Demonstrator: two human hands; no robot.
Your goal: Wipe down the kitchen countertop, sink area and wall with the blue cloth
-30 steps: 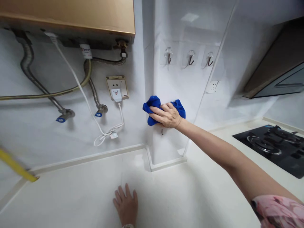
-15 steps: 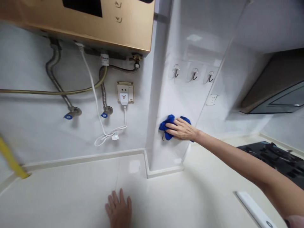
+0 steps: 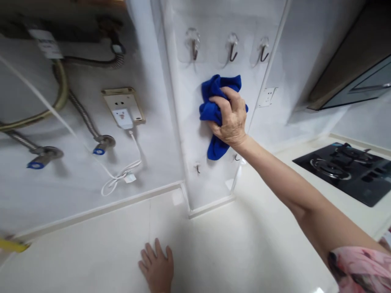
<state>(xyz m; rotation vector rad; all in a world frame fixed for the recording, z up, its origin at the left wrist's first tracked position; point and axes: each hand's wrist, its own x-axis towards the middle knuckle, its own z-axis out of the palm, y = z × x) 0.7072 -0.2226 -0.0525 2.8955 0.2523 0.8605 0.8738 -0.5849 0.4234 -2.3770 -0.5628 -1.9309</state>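
Observation:
With bent fingers, my right hand (image 3: pixel 232 120) grips a crumpled blue cloth (image 3: pixel 218 140) against the white wall column (image 3: pixel 195 134). The cloth lies just under a row of clear wall hooks (image 3: pixel 232 45), its lower end hanging below the wrist. A smaller hook (image 3: pixel 197 167) shows below and left of the cloth, and another peeks out beneath my forearm. My left hand (image 3: pixel 158 264) rests flat with spread fingers on the white countertop (image 3: pixel 122 244), holding nothing.
Left of the column are a wall socket with a white plug (image 3: pixel 122 118), a looped white cord (image 3: pixel 114 179), blue-capped valves (image 3: pixel 99 151) and metal hoses. A black gas stove (image 3: pixel 345 167) sits right, under a range hood (image 3: pixel 351 61). A yellow pipe (image 3: pixel 14 245) stands far left.
My right hand has moved the cloth up the column, from near the lower hooks to just below the upper row. The view has come closer. My left hand stays on the countertop.

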